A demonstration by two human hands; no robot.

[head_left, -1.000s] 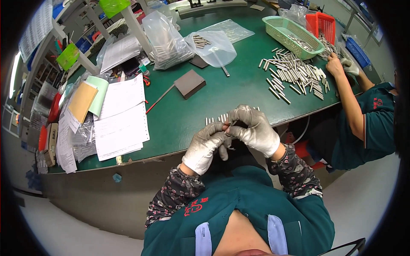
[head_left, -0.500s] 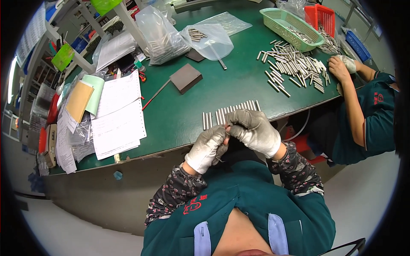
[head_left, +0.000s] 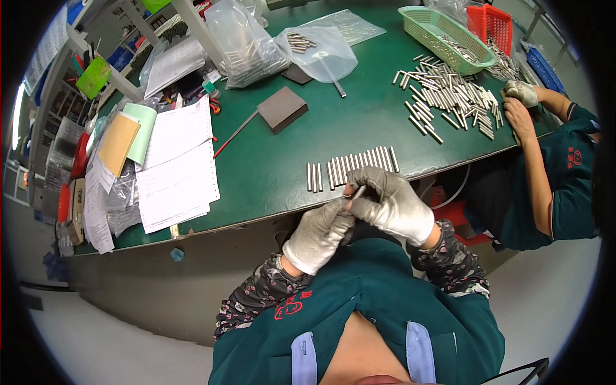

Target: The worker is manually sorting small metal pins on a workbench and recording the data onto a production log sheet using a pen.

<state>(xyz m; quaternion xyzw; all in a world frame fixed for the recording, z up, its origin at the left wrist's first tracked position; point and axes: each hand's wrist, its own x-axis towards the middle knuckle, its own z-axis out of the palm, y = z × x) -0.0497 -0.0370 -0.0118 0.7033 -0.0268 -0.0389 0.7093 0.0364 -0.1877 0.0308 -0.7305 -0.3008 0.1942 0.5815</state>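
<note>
Both gloved hands — left hand (head_left: pixel 319 232), right hand (head_left: pixel 389 204) — pinch one slim metal rod (head_left: pixel 357 192).

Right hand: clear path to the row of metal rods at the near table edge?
Probably yes. The right hand hovers just before the row of rods, with bare green table between. But it and the left hand hold one rod.

Factory workbench (head_left: pixel 269 160), metal rods (head_left: pixel 449 96)
</note>
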